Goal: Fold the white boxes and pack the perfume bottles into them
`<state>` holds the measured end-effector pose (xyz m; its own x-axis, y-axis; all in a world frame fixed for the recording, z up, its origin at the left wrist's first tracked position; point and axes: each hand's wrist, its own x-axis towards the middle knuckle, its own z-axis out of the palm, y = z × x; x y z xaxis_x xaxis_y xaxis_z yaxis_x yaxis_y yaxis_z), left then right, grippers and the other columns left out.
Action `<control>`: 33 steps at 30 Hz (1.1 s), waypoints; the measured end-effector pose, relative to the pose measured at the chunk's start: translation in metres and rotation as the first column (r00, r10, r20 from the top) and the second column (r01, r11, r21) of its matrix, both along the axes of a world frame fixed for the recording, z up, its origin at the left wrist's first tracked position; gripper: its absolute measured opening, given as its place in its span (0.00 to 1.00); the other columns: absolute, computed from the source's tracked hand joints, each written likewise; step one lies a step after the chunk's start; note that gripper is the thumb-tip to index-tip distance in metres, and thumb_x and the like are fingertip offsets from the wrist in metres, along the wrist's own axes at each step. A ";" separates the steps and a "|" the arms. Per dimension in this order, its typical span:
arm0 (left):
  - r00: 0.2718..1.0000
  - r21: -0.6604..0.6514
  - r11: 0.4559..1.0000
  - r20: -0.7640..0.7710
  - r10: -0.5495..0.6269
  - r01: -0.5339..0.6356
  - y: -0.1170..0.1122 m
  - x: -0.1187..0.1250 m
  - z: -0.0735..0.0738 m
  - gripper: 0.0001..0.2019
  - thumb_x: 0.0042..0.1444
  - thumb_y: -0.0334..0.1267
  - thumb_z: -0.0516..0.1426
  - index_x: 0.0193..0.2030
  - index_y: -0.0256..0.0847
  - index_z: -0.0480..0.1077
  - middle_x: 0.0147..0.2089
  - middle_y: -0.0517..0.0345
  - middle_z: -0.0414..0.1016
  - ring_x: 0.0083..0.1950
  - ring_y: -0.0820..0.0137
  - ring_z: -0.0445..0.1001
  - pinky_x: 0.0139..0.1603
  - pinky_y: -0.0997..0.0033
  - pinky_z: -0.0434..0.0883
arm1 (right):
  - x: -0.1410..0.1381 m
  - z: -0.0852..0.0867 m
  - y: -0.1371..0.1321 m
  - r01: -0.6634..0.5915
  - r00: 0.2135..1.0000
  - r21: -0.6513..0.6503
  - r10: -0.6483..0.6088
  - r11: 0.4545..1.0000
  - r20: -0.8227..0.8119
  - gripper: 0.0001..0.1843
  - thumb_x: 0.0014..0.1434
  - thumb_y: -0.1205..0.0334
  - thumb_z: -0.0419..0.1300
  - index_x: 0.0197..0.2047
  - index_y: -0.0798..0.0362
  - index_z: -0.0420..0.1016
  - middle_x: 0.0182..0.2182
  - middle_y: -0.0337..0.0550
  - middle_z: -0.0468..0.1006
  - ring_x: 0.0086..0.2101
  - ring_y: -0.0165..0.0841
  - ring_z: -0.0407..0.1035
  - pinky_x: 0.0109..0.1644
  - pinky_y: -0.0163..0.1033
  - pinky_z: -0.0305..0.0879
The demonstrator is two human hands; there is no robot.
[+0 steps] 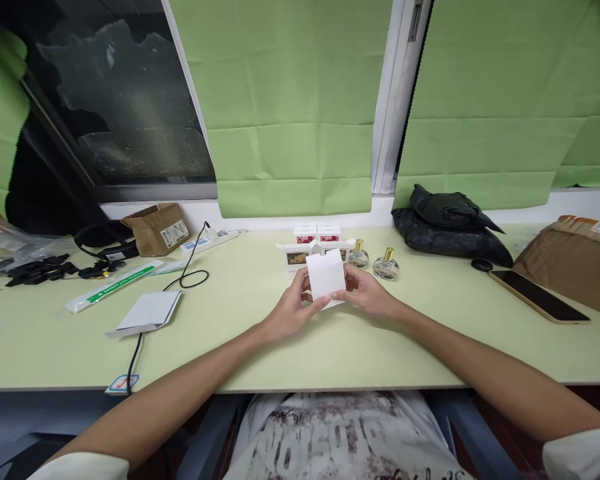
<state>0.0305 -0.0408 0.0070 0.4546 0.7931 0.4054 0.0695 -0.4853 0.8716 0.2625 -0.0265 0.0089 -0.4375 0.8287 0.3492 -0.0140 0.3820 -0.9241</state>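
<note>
Between both hands, above the table's middle, is a small white box (326,275), its plain face turned toward me. My left hand (296,305) grips its left side, thumb along the lower front. From the right, my right hand (364,291) holds the opposite side, thumb on the lower corner. Just behind stand white boxes with dark printed panels and raised flaps, one of them a printed box (297,257) partly hidden by the held one. To their right are two glass perfume bottles with gold caps, a nearer bottle (387,265) and a farther bottle (359,256).
Flat white cartons (150,312) lie at left near a black cable (194,272). Farther back are a brown cardboard box (156,230) and a power strip (213,241). A black plastic bag (445,227), a phone (537,297) and a brown parcel (573,260) lie at right.
</note>
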 end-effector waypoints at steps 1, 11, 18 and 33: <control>1.000 0.001 1.000 -0.005 0.011 -0.011 0.000 0.000 0.000 0.29 0.67 0.49 0.63 0.69 0.46 0.59 0.68 0.43 0.72 0.66 0.53 0.74 0.57 0.57 0.76 | 0.000 0.001 -0.001 -0.003 1.000 0.018 0.002 1.000 0.025 0.28 0.59 0.49 0.74 0.57 0.49 0.76 0.50 0.45 0.81 0.49 0.43 0.74 0.52 0.47 0.72; 0.996 0.046 0.996 -0.054 0.077 -0.074 0.010 -0.002 -0.004 0.22 0.67 0.51 0.63 0.61 0.44 0.68 0.59 0.47 0.78 0.57 0.57 0.77 0.55 0.58 0.75 | 0.007 0.005 0.001 0.084 0.986 0.192 -0.109 0.978 0.123 0.23 0.67 0.43 0.66 0.58 0.47 0.77 0.46 0.46 0.81 0.44 0.44 0.74 0.48 0.47 0.72; 0.990 0.180 0.979 -0.085 0.113 -0.097 0.012 -0.010 0.007 0.23 0.75 0.52 0.51 0.71 0.47 0.61 0.62 0.45 0.74 0.49 0.61 0.78 0.45 0.62 0.76 | 0.020 0.018 0.010 0.160 0.980 0.291 -0.188 0.943 0.071 0.21 0.69 0.43 0.62 0.57 0.47 0.76 0.49 0.48 0.79 0.46 0.44 0.73 0.50 0.48 0.72; 0.684 0.830 0.550 -0.348 0.642 -0.094 0.085 0.043 0.055 0.12 0.68 0.34 0.60 0.57 0.40 0.75 0.70 0.35 0.67 0.77 0.34 0.51 0.67 0.32 0.52 | 0.039 0.034 0.026 0.703 0.690 0.242 -0.559 0.668 -0.459 0.24 0.68 0.42 0.63 0.60 0.44 0.64 0.56 0.50 0.77 0.57 0.44 0.73 0.62 0.49 0.72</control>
<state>0.0738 0.0437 0.0621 0.5292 0.5116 0.6769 0.7241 -0.6881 -0.0460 0.3013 0.0000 0.0427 0.3407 0.6274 0.7002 0.1004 0.7162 -0.6906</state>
